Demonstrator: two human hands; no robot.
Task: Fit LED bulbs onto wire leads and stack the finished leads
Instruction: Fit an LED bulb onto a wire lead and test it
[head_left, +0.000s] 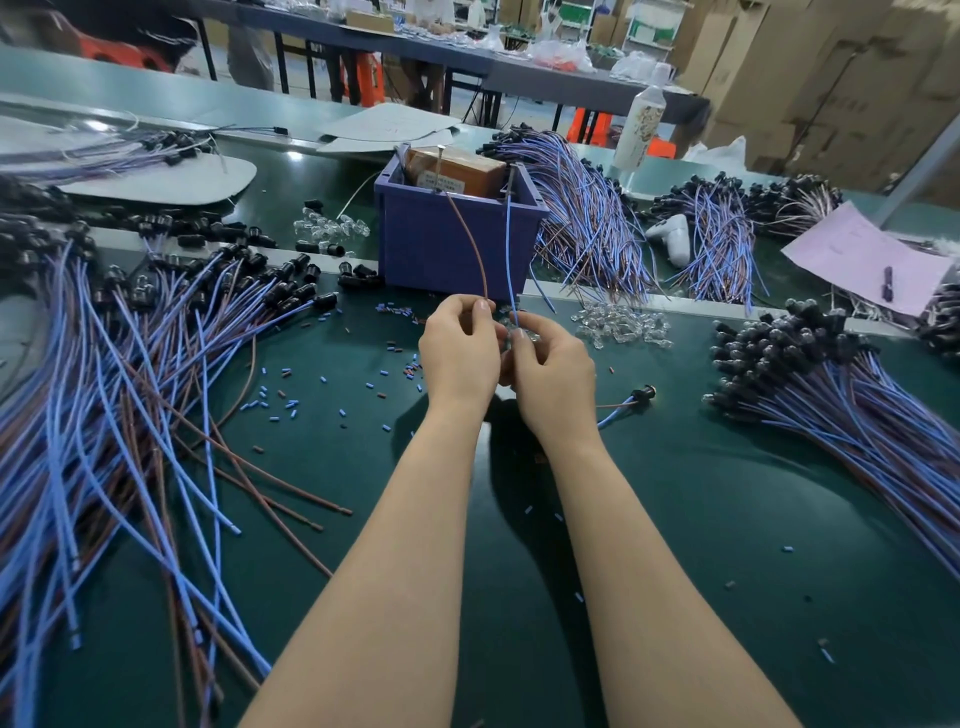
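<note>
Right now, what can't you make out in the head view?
- Bulb seating: the lower end of the wire lead is hidden behind the fingers of the left hand and right hand, both pinching it.
- Purple bin: its wall hides everything below the brown box.
- Left wire pile: cut off by the frame edge.
- Pink paper: writing too small.
- Bottle: label blurred.

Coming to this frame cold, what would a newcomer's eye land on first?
First, the two hands at the centre: the left hand pinches a brown wire and the right hand pinches a blue wire, both wires rising in front of a purple bin. Next comes the sprawl of loose leads across the left of the green table, and a neater stack of black-ended leads at the right.
</note>
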